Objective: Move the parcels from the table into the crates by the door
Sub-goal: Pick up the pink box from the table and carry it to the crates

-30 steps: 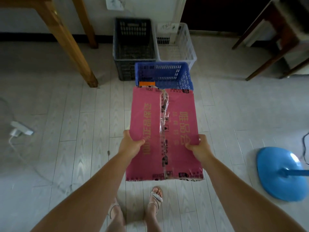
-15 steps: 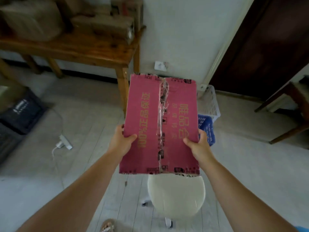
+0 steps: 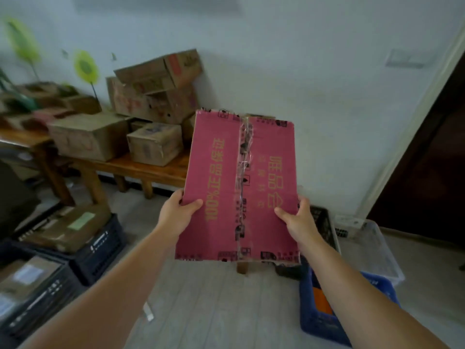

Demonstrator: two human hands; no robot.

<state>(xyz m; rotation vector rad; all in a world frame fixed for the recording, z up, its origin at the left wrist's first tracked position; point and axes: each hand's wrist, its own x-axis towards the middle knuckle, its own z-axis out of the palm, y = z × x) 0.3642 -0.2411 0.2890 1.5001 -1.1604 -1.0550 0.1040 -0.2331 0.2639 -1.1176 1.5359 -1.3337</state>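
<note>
**Pink parcel held in the air by both hands**

The pink parcel (image 3: 241, 185) is gripped at its lower side edges by the left hand (image 3: 176, 217) and the right hand (image 3: 299, 220). Thumbs are laid on the taped face and the fingers are curled behind, mostly hidden. Both arms are extended forward. The parcel is held above the floor, in front of the table (image 3: 151, 170). The blue crate (image 3: 317, 321) is partly covered by the right forearm. The black crate (image 3: 324, 222) is largely hidden behind the parcel. The table boxes (image 3: 156, 144) are blurred.

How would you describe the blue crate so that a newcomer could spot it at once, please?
Look to the dark door on the right; three crates sit on the floor by it. The blue crate is the nearest, in front of the black crate and the clear crate. Only it is blue, with something orange inside.
</note>
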